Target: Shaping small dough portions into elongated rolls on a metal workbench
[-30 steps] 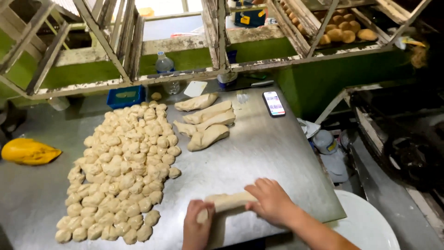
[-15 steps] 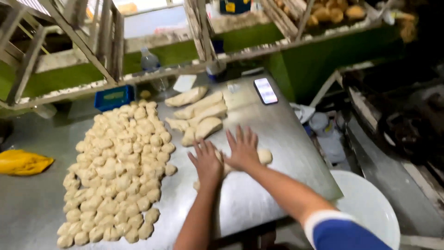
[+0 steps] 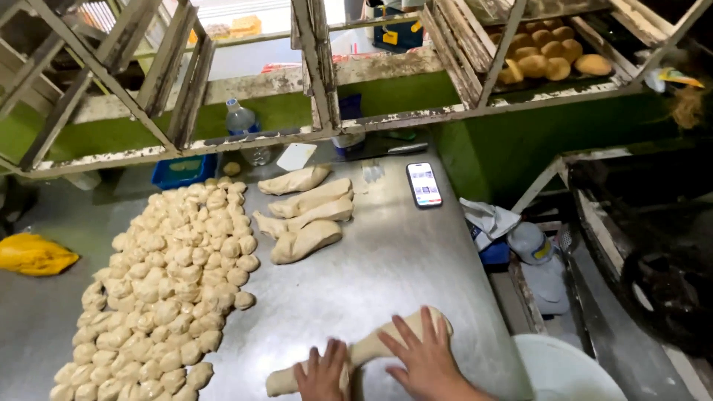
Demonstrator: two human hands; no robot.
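A long roll of pale dough (image 3: 371,344) lies slanted on the steel table (image 3: 386,260) near its front edge. My left hand (image 3: 323,373) presses flat on the roll's lower left end. My right hand (image 3: 425,360) lies flat with fingers spread on its upper right part. Neither hand grips the roll. Several other tapered dough rolls (image 3: 304,215) lie farther back in the middle of the table. A large spread of small dough pieces (image 3: 167,286) covers the table's left side.
A phone (image 3: 424,183) lies at the back right of the table. A yellow bag (image 3: 33,254) is at the far left, a plastic bottle (image 3: 245,126) and blue tub (image 3: 182,171) at the back. Wooden racks (image 3: 319,67) hold baked buns (image 3: 546,59). A white bucket (image 3: 564,371) stands at the lower right.
Both hands have drawn back toward me along the table, and the dough roll under them now lies closer to the front edge, longer and slanted.
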